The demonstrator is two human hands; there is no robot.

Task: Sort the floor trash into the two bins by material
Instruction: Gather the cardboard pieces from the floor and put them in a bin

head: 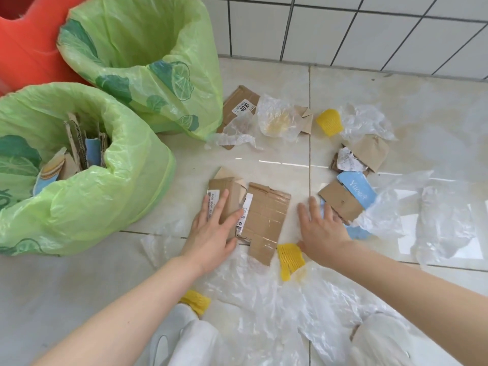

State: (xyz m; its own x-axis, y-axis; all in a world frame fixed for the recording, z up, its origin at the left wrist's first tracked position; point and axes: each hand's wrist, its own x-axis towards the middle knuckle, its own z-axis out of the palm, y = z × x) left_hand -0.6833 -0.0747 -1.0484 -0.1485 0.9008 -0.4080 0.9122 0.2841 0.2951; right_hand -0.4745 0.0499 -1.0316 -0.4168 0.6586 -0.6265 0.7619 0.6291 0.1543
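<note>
Both hands were held flat w/ fingers spread: left hand (pixel 215 223) pressed on cardboard piece (pixel 264 220), right hand (pixel 320 229) laid by blue card (pixel 356 191).

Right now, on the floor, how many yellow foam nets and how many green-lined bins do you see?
Yellow foam nets: 3, one far, one by the right hand, one near.
Green-lined bins: 2, near bin holding cardboard, far bin.
Total: 5
</note>
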